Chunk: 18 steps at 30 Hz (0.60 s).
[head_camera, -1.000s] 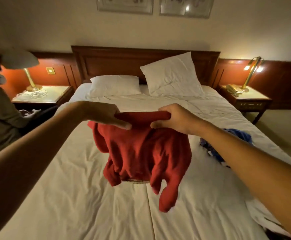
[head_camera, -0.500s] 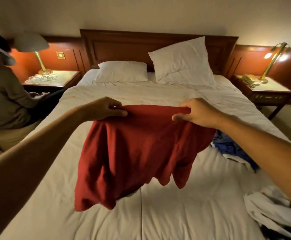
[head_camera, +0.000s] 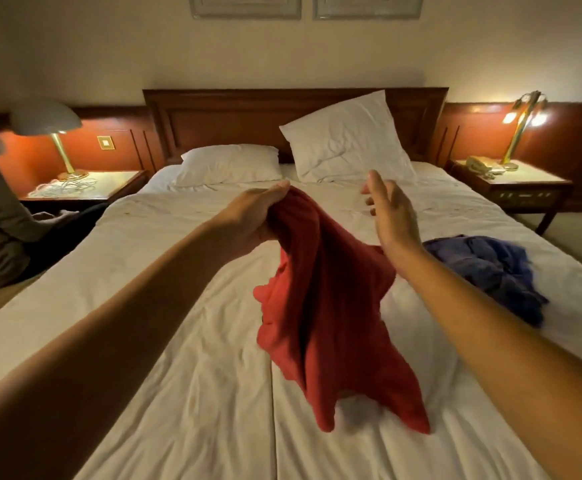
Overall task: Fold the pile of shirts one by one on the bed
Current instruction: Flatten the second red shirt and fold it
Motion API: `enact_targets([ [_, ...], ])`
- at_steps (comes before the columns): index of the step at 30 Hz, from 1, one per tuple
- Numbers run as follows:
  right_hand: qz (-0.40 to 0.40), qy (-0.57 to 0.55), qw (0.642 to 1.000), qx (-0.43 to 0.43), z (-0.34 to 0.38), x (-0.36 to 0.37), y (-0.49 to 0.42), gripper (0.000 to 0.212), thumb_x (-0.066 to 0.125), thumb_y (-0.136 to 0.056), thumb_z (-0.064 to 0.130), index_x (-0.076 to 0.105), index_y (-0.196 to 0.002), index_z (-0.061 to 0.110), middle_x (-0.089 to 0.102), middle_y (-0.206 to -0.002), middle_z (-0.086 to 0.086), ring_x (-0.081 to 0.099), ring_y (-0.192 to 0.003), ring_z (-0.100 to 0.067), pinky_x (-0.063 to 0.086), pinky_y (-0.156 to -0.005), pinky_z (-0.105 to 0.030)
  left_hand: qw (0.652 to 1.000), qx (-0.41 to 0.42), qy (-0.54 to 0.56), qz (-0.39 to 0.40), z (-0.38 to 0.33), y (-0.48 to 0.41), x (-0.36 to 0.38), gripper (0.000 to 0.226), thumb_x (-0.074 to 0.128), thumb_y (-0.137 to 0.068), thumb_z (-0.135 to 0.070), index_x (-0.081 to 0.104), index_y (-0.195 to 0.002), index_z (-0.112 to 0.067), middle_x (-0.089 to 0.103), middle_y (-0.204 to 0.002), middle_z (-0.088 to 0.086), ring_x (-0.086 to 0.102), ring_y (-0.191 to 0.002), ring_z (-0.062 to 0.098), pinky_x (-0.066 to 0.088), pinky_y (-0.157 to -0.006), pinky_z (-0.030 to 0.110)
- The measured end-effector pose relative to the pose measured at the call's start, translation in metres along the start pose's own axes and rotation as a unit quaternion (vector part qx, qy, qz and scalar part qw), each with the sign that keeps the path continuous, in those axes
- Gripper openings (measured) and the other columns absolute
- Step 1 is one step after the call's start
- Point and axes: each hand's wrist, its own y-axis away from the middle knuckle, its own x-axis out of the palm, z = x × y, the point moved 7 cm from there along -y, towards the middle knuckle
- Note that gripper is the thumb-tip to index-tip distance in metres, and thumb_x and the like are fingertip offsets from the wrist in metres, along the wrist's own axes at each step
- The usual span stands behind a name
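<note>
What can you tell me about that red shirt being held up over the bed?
The red shirt is plain, soft-looking fabric, bunched up and not yet folded. The left hand grips its top end, so it hangs in long loose folds above the white bed. Its lower corners trail down close to the bed; whether they touch it is unclear. The right hand is open beside the shirt and holds none of it.

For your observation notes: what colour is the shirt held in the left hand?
The crumpled cloth shirt is red; head view.
</note>
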Motion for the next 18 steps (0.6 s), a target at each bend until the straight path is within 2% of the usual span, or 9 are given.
enact_targets([
  [3, 0.055, -0.108, 0.993, -0.008, -0.013, 0.023, 0.068, 0.055, 0.039, -0.087, 0.076, 0.065, -0.103, 0.031, 0.069, -0.099, 0.006, 0.066, -0.091, -0.012, 0.052, -0.079, -0.029, 0.995, -0.003, 0.092, -0.025, 0.025, 0.0, 0.013, 0.016, 0.052, -0.103, -0.017, 0.059, -0.099, -0.003, 0.064, -0.093, 0.011, 0.066, -0.082, 0.017, 0.061, -0.062, 0.029],
  [5, 0.104, -0.106, 0.988, -0.046, -0.015, 0.04, 0.097, 0.053, 0.056, -0.076, 0.078, 0.064, -0.106, 0.035, 0.07, -0.097, 0.011, 0.066, -0.091, -0.003, 0.051, -0.078, -0.017, 0.992, 0.014, 0.12, -0.029, 0.028, 0.003, 0.014, 0.015, 0.056, -0.101, -0.016, 0.059, -0.101, -0.001, 0.065, -0.092, 0.012, 0.067, -0.083, 0.019, 0.06, -0.058, 0.026],
  [7, 0.096, -0.059, 0.99, -0.088, -0.017, 0.052, 0.111, 0.037, 0.075, -0.073, 0.063, 0.064, -0.092, 0.034, 0.07, -0.082, 0.017, 0.065, -0.08, 0.004, 0.046, -0.071, -0.01, 0.991, 0.054, 0.121, -0.012, 0.024, 0.009, 0.013, 0.027, 0.059, -0.1, -0.017, 0.061, -0.114, 0.005, 0.067, -0.104, 0.018, 0.068, -0.091, 0.021, 0.06, -0.062, 0.026],
  [8, 0.078, -0.033, 0.991, -0.102, -0.018, 0.054, 0.115, 0.027, 0.078, -0.077, 0.054, 0.062, -0.08, 0.032, 0.066, -0.071, 0.02, 0.062, -0.071, 0.004, 0.043, -0.066, -0.011, 0.99, 0.079, 0.113, -0.012, 0.022, 0.013, 0.01, 0.033, 0.06, -0.099, -0.018, 0.06, -0.12, 0.007, 0.066, -0.11, 0.023, 0.069, -0.094, 0.023, 0.06, -0.063, 0.026],
  [9, 0.06, -0.023, 0.992, -0.11, -0.023, 0.054, 0.116, 0.026, 0.076, -0.082, 0.046, 0.059, -0.071, 0.03, 0.062, -0.061, 0.02, 0.059, -0.062, 0.003, 0.04, -0.062, -0.013, 0.99, 0.105, 0.094, -0.025, 0.019, 0.019, 0.005, 0.032, 0.062, -0.098, -0.018, 0.062, -0.118, 0.006, 0.065, -0.11, 0.024, 0.07, -0.092, 0.023, 0.06, -0.062, 0.026],
  [11, 0.059, -0.067, 0.99, -0.109, -0.031, 0.05, 0.121, 0.031, 0.07, -0.09, 0.037, 0.056, -0.065, 0.026, 0.056, -0.054, 0.019, 0.05, -0.053, 0.001, 0.036, -0.057, -0.015, 0.984, 0.152, 0.019, -0.089, 0.02, 0.036, -0.015, 0.02, 0.066, -0.096, -0.018, 0.063, -0.108, -0.002, 0.066, -0.1, 0.017, 0.07, -0.078, 0.018, 0.061, -0.059, 0.029],
  [13, 0.084, -0.104, 0.983, -0.125, -0.04, 0.041, 0.13, 0.037, 0.066, -0.093, 0.037, 0.057, -0.066, 0.014, 0.05, -0.055, 0.015, 0.043, -0.054, 0.0, 0.034, -0.055, -0.019, 0.981, 0.135, -0.069, -0.122, 0.042, 0.052, -0.039, 0.028, 0.069, -0.093, -0.024, 0.062, -0.113, -0.007, 0.065, -0.098, 0.009, 0.067, -0.079, 0.015, 0.062, -0.06, 0.031],
  [15, 0.139, -0.06, 0.976, -0.157, -0.045, 0.034, 0.144, 0.054, 0.062, -0.091, 0.049, 0.054, -0.069, 0.001, 0.045, -0.061, 0.007, 0.041, -0.058, -0.004, 0.032, -0.056, -0.024, 0.979, 0.082, -0.156, -0.101, 0.078, 0.064, -0.063, 0.037, 0.072, -0.089, -0.037, 0.065, -0.113, -0.01, 0.067, -0.097, 0.007, 0.065, -0.086, 0.018, 0.06, -0.066, 0.032],
  [18, 0.248, 0.077, 0.955, -0.143, -0.061, 0.027, 0.163, 0.057, 0.056, -0.089, 0.056, 0.04, -0.061, 0.008, 0.03, -0.056, 0.005, 0.03, -0.051, -0.005, 0.024, -0.051, -0.024, 0.964, 0.053, -0.256, -0.041, 0.137, 0.073, -0.074, 0.042, 0.068, -0.086, -0.047, 0.065, -0.112, -0.015, 0.066, -0.113, 0.009, 0.059, -0.103, 0.024, 0.049, -0.084, 0.035],
])
